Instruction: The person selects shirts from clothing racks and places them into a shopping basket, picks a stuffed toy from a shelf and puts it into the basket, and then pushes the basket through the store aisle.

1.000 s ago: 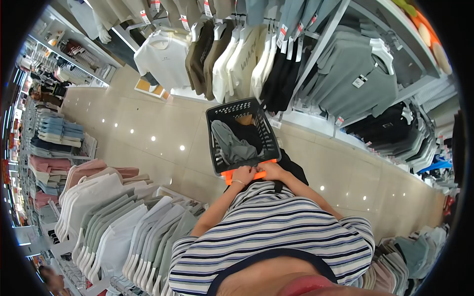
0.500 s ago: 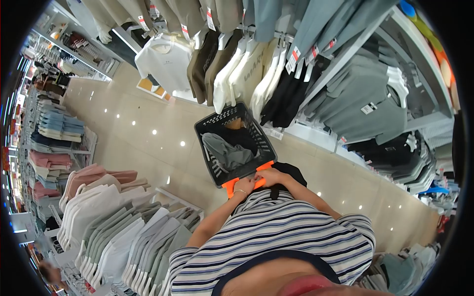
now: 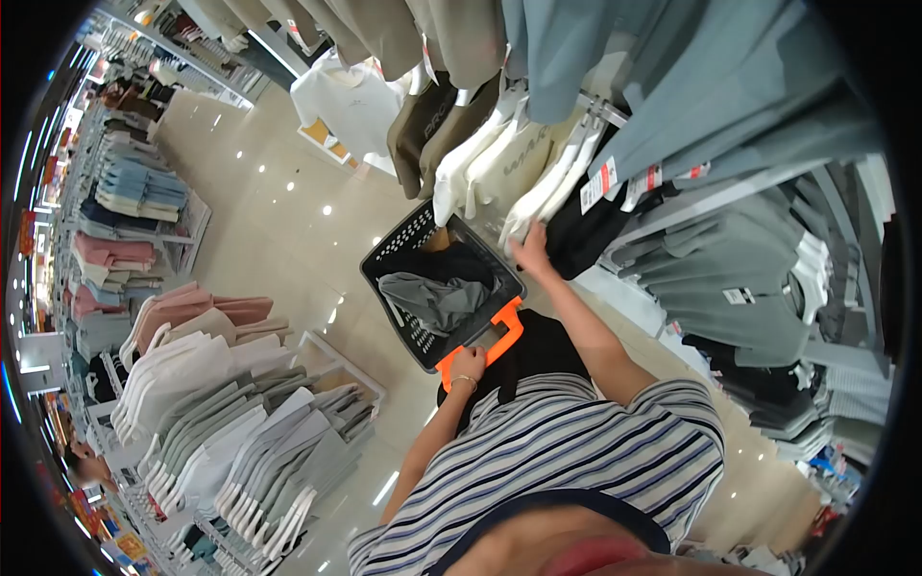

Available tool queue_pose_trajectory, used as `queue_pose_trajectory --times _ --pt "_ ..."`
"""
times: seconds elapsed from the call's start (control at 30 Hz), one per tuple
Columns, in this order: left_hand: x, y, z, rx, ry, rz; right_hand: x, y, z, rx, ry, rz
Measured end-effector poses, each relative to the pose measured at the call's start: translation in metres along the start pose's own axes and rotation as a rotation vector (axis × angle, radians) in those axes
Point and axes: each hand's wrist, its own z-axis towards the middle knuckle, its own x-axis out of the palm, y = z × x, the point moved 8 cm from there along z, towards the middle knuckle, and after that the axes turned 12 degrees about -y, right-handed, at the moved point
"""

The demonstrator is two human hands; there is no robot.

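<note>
A black shopping basket with an orange handle is in front of my body. Grey clothing lies in it, with black and brown pieces beside it. My left hand is closed around the handle's left part. Reaching past the basket's right rim, my right hand is at the lower end of a white shirt on the rack; its fingers look closed on the fabric, though partly hidden. Black garments hang just right of that hand.
Brown and cream shirts hang ahead, below blue-grey garments with red-and-white tags. Grey shirts hang on the right. A rack of white and green shirts stands at left, beside the shiny tiled floor.
My right hand has left the basket handle and moved forward to the hanging white shirt. My left hand stays on the handle. The rack ahead appears closer, and the basket is slightly further left.
</note>
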Motion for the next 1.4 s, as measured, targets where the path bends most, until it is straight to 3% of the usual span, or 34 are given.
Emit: queue_pose_trajectory --times 0.03,0.1,0.17,0.33,0.37,0.53,0.77,1.03,1.17,1.4 --pt "-0.001 -0.004 0.002 0.025 -0.054 0.022 0.004 -0.016 0.026 0.031 -0.124 -0.068" --pt "-0.007 -0.009 0.002 0.044 -0.135 0.053 0.022 -0.048 0.068 0.245 -0.131 0.041" --pt "-0.014 -0.02 0.003 0.043 -0.187 0.058 0.018 -0.039 0.084 0.392 -0.29 0.314" --pt "-0.015 -0.023 0.011 0.016 -0.23 0.032 0.043 -0.053 0.102 0.798 -0.151 0.584" --pt "-0.016 -0.023 0.012 0.013 -0.232 0.035 0.021 -0.032 0.102 0.788 -0.228 0.408" --pt "-0.012 -0.019 0.016 -0.026 -0.186 0.025 -0.001 0.006 0.089 0.638 -0.145 0.918" --pt "-0.016 -0.015 0.025 -0.063 -0.086 -0.092 -0.051 0.083 0.057 0.807 0.019 1.213" --pt "-0.026 -0.005 0.035 -0.039 -0.031 -0.11 -0.062 0.098 0.046 0.865 0.092 1.407" --pt "-0.032 -0.005 0.038 -0.001 -0.037 -0.062 -0.079 0.107 0.06 0.716 0.023 1.284" --pt "-0.034 -0.002 0.04 -0.016 0.014 -0.107 -0.093 0.139 0.064 0.458 0.087 1.0"
